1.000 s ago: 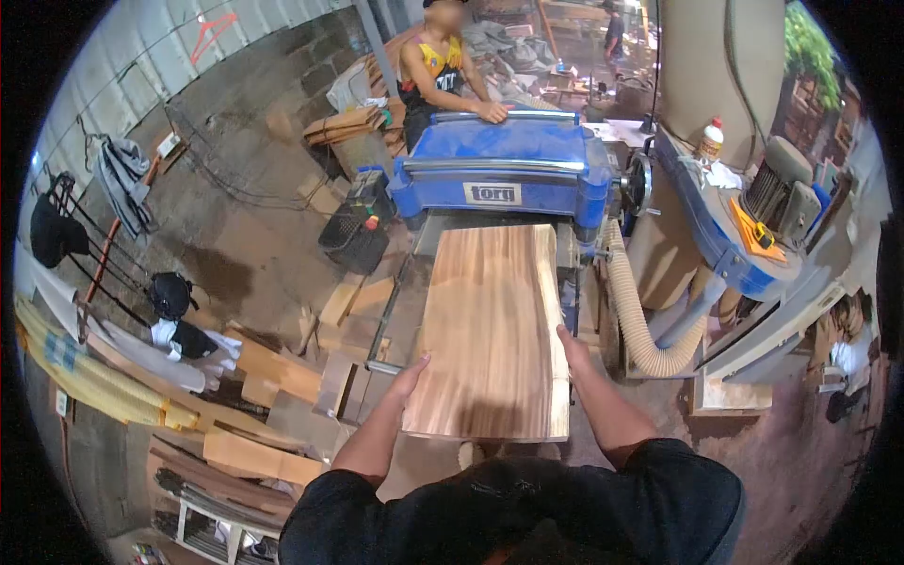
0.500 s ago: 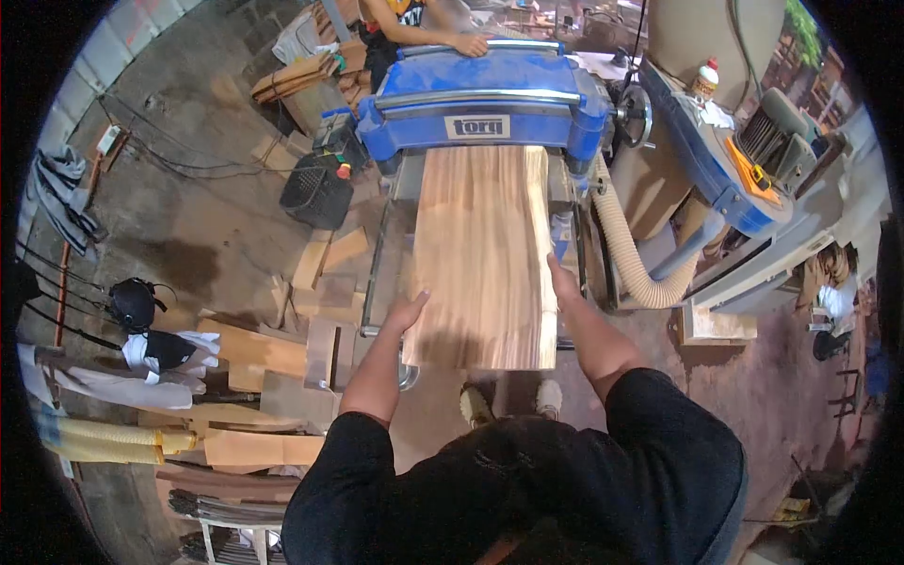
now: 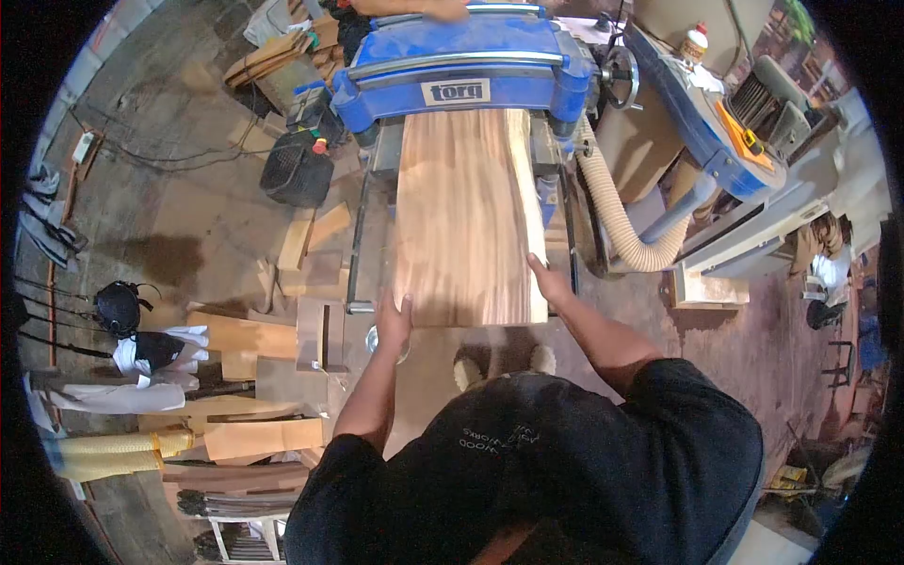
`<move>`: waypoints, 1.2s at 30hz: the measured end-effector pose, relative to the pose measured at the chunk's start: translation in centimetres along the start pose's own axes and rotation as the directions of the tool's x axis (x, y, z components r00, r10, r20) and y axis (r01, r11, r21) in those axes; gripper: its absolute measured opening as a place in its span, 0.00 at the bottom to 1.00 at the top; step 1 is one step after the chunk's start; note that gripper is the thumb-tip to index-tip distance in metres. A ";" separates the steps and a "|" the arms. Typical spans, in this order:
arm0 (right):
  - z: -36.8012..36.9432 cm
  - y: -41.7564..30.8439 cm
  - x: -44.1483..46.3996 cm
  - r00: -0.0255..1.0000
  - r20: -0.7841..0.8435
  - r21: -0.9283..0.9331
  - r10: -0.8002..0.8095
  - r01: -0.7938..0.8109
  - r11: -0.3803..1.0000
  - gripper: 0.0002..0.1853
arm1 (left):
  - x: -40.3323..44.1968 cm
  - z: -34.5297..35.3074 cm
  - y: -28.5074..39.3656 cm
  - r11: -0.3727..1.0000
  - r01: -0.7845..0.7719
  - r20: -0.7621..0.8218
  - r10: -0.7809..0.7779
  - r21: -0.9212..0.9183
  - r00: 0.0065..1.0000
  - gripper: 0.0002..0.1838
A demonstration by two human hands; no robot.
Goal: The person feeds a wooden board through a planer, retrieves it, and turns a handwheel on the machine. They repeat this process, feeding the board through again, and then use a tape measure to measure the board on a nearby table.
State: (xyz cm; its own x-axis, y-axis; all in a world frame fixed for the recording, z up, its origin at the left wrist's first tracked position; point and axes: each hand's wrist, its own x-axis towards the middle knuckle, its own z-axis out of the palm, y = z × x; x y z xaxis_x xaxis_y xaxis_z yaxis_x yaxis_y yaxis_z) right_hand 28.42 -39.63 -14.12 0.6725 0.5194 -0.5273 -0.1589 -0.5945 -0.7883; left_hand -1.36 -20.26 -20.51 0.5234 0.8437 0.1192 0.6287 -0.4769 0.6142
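A wide wooden slab [image 3: 463,217] with a pale right edge lies in front of a blue planer machine [image 3: 459,71], its far end at the opening under the machine's front. My left hand [image 3: 394,320] grips the slab's left edge near the close corner, thumb on top. On the opposite side, my right hand [image 3: 550,282] holds the pale edge, thumb on the upper face and the other fingers mostly hidden. Dark side rails of the machine's table run along both sides of the slab.
Another person's hand [image 3: 443,9] is over the machine's far side. A ribbed hose [image 3: 621,221] curves down at the right, beside a hand wheel [image 3: 621,77]. At left are a black basket [image 3: 297,173] and several boards [image 3: 247,336] on the floor.
The slab has moved forward, its far end reaching the machine's front. Both my hands have moved with it, and the view has tilted further down.
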 end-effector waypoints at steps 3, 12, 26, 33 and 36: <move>0.6 0.9 5.6 1.000 -0.024 0.003 -0.004 0.004 1.000 0.47 | 3.3 0.0 1.3 0.985 0.163 0.123 -0.156 -0.048 0.980 0.31; 0.3 -0.5 8.2 0.999 -0.040 -0.044 0.010 -0.011 0.999 0.50 | 6.2 0.2 2.8 0.926 0.257 0.168 -0.216 -0.276 0.962 0.31; 0.6 -1.8 11.0 0.995 -0.056 -0.016 -0.086 0.085 0.996 0.48 | 9.3 0.4 2.7 0.948 0.246 0.132 -0.223 -0.199 0.966 0.31; 1.4 -3.8 3.0 0.791 0.183 -0.805 -0.584 0.461 0.373 0.30 | 7.5 0.3 3.3 0.935 -0.181 0.107 0.156 0.305 0.982 0.37; 2.1 0.2 -2.6 0.768 0.354 -0.822 -0.533 0.528 0.215 0.39 | 4.0 -1.6 2.1 0.857 -0.282 0.182 0.223 0.431 0.958 0.38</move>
State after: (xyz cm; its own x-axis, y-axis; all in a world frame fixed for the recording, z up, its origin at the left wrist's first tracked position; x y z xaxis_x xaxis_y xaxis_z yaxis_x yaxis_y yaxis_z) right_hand 25.14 -39.80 -13.58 0.3458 0.9333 -0.0968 0.9146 -0.3583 -0.1874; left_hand 1.13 -17.53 -17.48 0.7463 0.6566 0.1091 0.6393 -0.7527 0.1569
